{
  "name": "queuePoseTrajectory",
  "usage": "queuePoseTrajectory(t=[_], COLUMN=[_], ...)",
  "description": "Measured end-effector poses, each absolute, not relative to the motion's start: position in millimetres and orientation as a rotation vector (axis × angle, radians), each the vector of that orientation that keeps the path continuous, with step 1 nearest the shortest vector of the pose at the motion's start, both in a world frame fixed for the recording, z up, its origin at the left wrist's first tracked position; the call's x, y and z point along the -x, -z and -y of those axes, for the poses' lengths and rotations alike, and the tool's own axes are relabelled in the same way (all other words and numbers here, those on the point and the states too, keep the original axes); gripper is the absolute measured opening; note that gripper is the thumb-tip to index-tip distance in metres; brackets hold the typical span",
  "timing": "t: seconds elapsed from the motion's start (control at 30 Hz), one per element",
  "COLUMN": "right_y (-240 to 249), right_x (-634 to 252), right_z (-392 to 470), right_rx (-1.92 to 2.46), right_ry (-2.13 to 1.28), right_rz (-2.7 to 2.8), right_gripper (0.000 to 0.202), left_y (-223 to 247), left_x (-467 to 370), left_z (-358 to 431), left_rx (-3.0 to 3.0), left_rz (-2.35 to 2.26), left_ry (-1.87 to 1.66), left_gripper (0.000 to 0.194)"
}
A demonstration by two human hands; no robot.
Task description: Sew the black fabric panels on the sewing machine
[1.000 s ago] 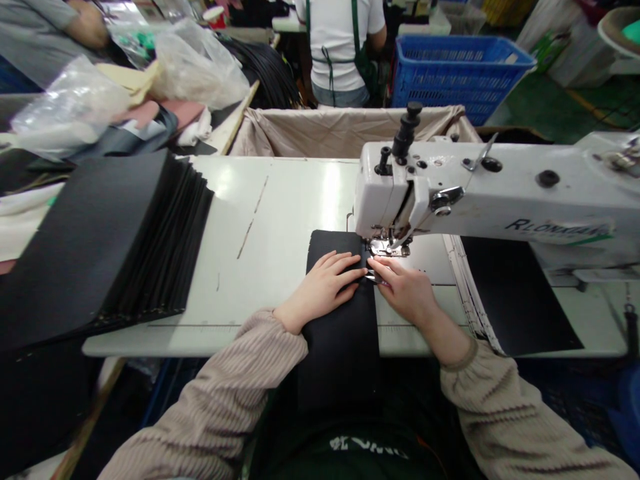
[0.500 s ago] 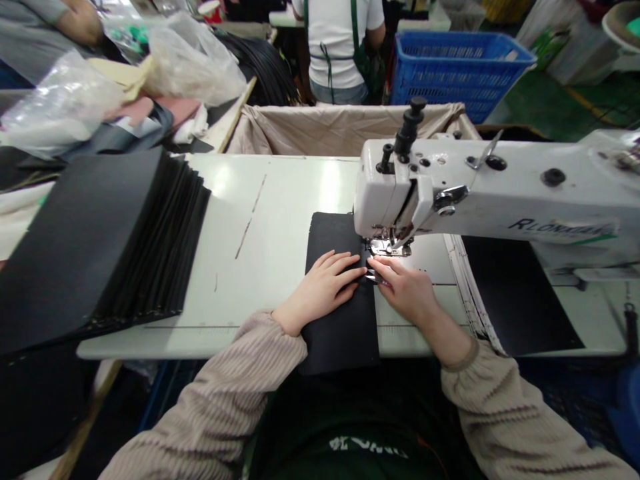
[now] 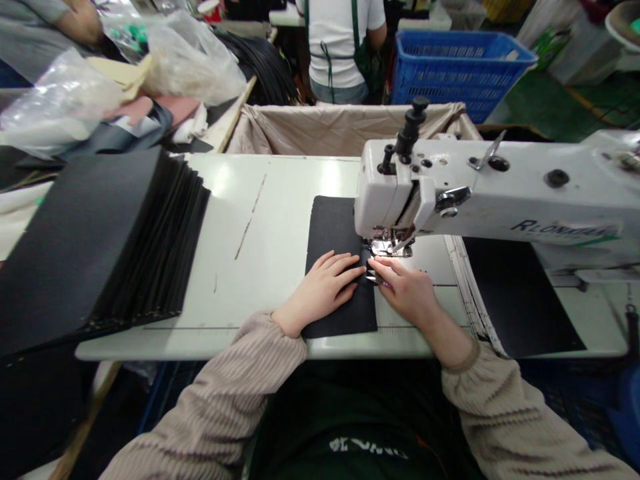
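Observation:
A black panel [image 3: 335, 230], leather-like, lies flat with its right edge beneath the presser foot [image 3: 387, 248] of a white sewing machine [image 3: 383, 187]. My left hand [image 3: 327, 287] rests flat on this panel, fingers stretched toward the foot. Just right of the panel's edge, my right hand [image 3: 407, 287] has its fingertips close in front of the foot. Pointed metal blades, seemingly thread snips [image 3: 371, 276], stick out from under its curled fingers; their handles are hidden in the palm.
A thick stack of black panels [image 3: 85, 227] stands at the left. More black pieces [image 3: 515, 293] lie under the machine arm. Beyond the table are a beige cloth-lined bin [image 3: 300, 130], a blue crate [image 3: 460, 67] and a person in a white shirt [image 3: 335, 47].
The black panel has slid away from me under the presser foot, its near edge now on the tabletop. Both hands stay in nearly the same place.

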State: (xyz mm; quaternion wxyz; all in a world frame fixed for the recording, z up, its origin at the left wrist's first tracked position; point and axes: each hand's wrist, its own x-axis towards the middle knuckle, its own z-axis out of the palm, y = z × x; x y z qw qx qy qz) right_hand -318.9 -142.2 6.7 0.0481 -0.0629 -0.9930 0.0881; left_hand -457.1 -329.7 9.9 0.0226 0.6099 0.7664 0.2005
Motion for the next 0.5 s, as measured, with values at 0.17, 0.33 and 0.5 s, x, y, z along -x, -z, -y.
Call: queuePoseTrajectory(t=[0.17,0.33,0.5], right_y=[-6.1,-4.2,-2.5], right_x=[318.4,318.2,318.5], right_z=[141.6,141.5,141.3], right_rx=[0.183,0.182,0.185], right_ry=[-0.259,-0.277,-0.29], right_rz=[3.022,3.001,2.996], right_gripper=[0.048,0.047,0.048], left_y=[-10.0,-8.0,-7.0], left_x=[457.2,458.2,458.2], left_z=[329.7,330.0,329.5], left_rx=[-1.887,-1.905,-1.898], left_rz=[-2.374,-2.382,-2.394], left_ry=[-0.643,-0.625,-0.63], left_gripper=[0.04,0.04,0.04])
